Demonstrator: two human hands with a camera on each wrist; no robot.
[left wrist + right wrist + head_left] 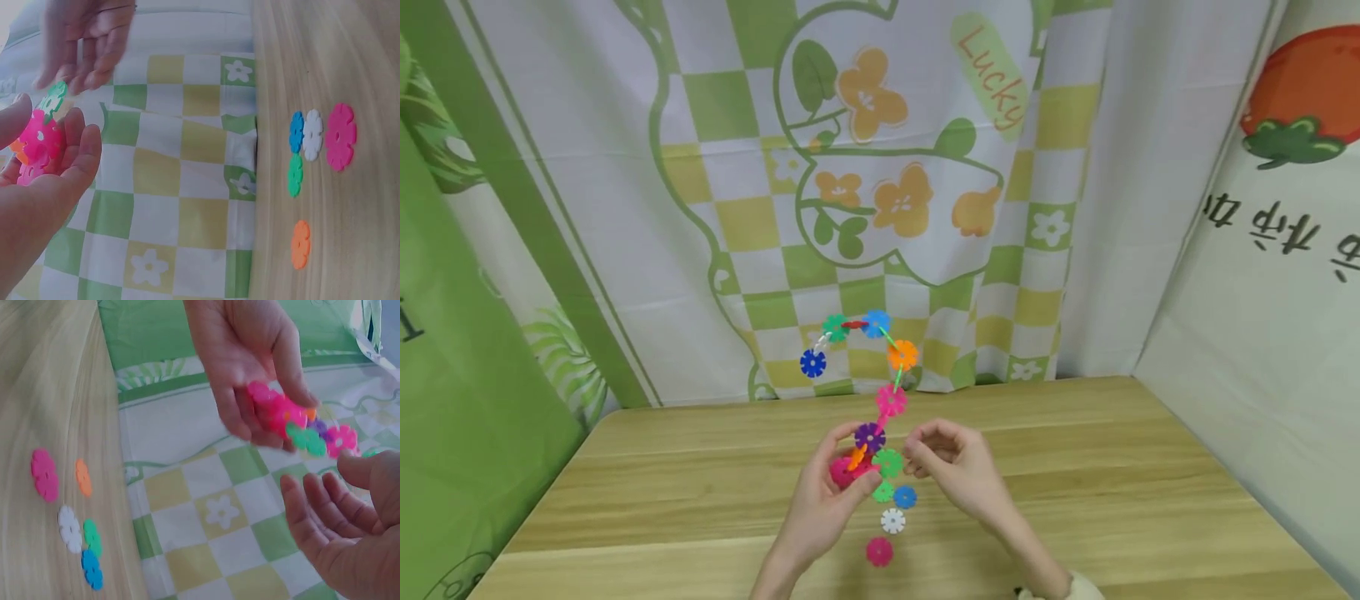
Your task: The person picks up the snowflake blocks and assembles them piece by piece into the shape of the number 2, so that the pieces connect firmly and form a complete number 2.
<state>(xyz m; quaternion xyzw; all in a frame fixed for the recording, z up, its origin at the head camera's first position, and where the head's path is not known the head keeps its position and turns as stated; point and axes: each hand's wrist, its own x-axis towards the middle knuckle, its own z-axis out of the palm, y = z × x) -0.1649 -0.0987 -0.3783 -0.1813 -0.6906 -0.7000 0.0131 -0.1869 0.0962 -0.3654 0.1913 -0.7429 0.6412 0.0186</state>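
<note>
My left hand (816,496) pinches pink snowflake discs (842,472) at the lower end of a chain of notched plastic discs. From there the chain rises through a purple disc (870,437), a pink one (892,400) and an orange one (903,356), then arches left to a dark blue disc (812,363) at its free end. A green disc (55,99) sticks out from the held pink ones, toward the right hand. Just right of it is my right hand (958,471), fingers loosely bent with nothing between them, as the right wrist view shows.
Loose discs lie on the wooden table (1075,483) below the hands: green (883,492), blue (906,497), white (892,521) and pink (880,552). An orange disc (300,244) lies there too. A patterned curtain (880,292) hangs behind the table.
</note>
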